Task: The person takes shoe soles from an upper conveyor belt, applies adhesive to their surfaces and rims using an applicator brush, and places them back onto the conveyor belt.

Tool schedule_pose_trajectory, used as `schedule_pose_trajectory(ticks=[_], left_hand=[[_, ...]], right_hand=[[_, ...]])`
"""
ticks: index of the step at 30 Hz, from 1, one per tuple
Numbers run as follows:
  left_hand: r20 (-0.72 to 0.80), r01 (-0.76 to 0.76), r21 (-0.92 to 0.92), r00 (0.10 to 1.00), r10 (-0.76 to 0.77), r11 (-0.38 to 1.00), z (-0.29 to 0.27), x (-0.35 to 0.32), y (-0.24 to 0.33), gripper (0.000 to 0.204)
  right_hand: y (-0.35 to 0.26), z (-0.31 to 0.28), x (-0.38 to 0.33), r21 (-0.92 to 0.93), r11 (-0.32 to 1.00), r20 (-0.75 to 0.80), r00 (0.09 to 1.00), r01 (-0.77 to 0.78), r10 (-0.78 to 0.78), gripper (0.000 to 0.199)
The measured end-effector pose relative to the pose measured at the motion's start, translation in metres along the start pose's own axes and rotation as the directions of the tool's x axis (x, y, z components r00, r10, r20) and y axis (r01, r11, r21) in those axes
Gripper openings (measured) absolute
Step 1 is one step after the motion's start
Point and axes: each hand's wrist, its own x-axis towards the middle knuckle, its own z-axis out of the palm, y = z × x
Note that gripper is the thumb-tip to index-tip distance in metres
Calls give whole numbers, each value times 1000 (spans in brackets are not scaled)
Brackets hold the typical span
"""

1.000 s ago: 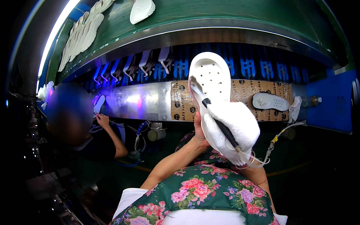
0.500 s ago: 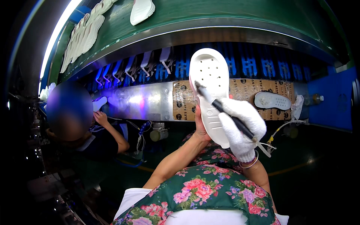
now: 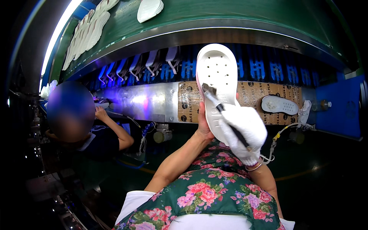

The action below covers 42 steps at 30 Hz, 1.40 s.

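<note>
Upright in front of me is a white shoe sole (image 3: 217,69) with a raised rim and several small holes at its far end. My bare left hand (image 3: 204,122) is closed around its left side and underside. In my right hand (image 3: 245,132), which wears a white knitted glove, is a black-handled brush (image 3: 215,100). Its dark bristles touch or hover just over the inside of the sole near the left rim, below the holes. The glove covers the sole's lower right part.
Another sole (image 3: 280,104) lies on a cardboard-covered ledge (image 3: 249,99), near a clear bottle (image 3: 322,104). Beyond, blue racks (image 3: 257,69) hold hanging straps on the left. White soles (image 3: 90,34) rest on a green conveyor (image 3: 237,13). At left a co-worker's hand (image 3: 101,114) is near the ledge.
The brush tip has shifted slightly right and down along the inside of the sole. The sole has risen and moved a little right. Soles on the green belt have shifted right.
</note>
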Motion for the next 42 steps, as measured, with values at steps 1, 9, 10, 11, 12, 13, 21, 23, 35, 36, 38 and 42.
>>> schedule_pose_trajectory(ticks=[1, 9, 10, 11, 12, 13, 21, 23, 35, 36, 38, 42], left_hand=[[185, 62, -277, 983, -10, 959, -8, 3, -4, 110], [135, -49, -226, 988, 81, 973, -5, 17, 8, 108], [267, 15, -397, 959, 100, 918, -10, 21, 6, 108], [262, 34, -365, 963, 68, 930, -10, 23, 7, 109], [252, 52, -335, 967, 36, 941, -11, 23, 8, 110], [240, 73, -305, 971, 2, 949, -12, 23, 7, 111], [237, 84, -405, 971, 16, 910, -9, 31, 12, 108], [313, 138, -450, 950, 11, 882, -13, 28, 18, 113], [311, 120, -469, 950, 36, 875, -21, 30, 24, 108], [300, 111, -474, 953, 42, 874, -22, 30, 24, 108], [315, 146, -410, 949, -11, 900, -24, 32, 28, 111], [327, 94, -368, 944, 35, 925, -15, 34, 35, 107]], right_hand=[[-2, 1, 0, -3, 1000, 39, 999, -9, 9, 22], [16, -1, -3, -4, 1000, -23, 1000, 20, -20, 24], [8, 0, -4, 28, 999, 28, 999, 18, -19, 26], [7, 1, -7, 39, 999, 65, 998, 11, -13, 25], [7, 2, -8, 49, 999, 101, 995, 4, -9, 25], [4, 2, -4, 136, 988, 82, 994, -76, 65, 22], [8, 1, -8, 70, 997, 107, 994, 24, -32, 27], [7, -2, -7, 209, 976, 161, 987, -62, 28, 24], [14, -18, -15, 324, 872, 253, 921, -368, 295, 27], [22, -15, -19, 224, 933, 168, 954, -281, 247, 27], [20, -13, -16, 142, 986, 208, 976, -92, 61, 26], [12, -16, -20, 375, 886, 380, 917, -272, 121, 24]])
